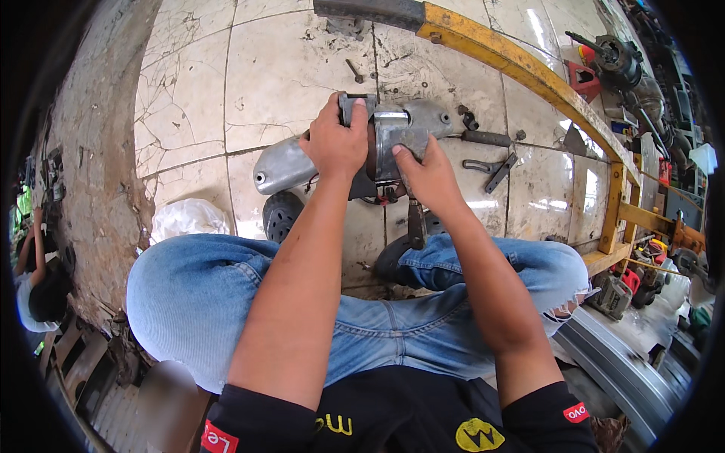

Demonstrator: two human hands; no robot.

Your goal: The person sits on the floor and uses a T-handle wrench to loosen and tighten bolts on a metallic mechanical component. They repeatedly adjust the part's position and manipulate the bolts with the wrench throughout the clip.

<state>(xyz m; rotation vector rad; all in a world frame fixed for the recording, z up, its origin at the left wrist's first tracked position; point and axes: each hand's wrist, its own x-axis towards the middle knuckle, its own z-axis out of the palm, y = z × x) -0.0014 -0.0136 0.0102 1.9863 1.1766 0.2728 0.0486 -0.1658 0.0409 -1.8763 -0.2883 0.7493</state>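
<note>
Both hands are on a grey metal assembly [393,136] above the tiled floor, in front of my bent knees. Rounded cast arms stick out to either side of its squarish middle. My left hand [334,147] is closed round the left of the middle, its thumb along a small open-framed metal block [356,107]. My right hand [432,180] grips the right side, thumb pressed on a flat grey face; its other fingers are mostly hidden underneath. A dark flat blade [416,225] points down from below the right hand; whether that hand holds it, I cannot tell.
A yellow metal frame [521,64] arches over the right side. On the floor are a bolt [355,72], a dark-handled tool [487,138], a plier-like tool [483,167] and a plastic bag [191,219]. Machine parts [619,57] crowd the far right. Another person [38,294] is at the left edge.
</note>
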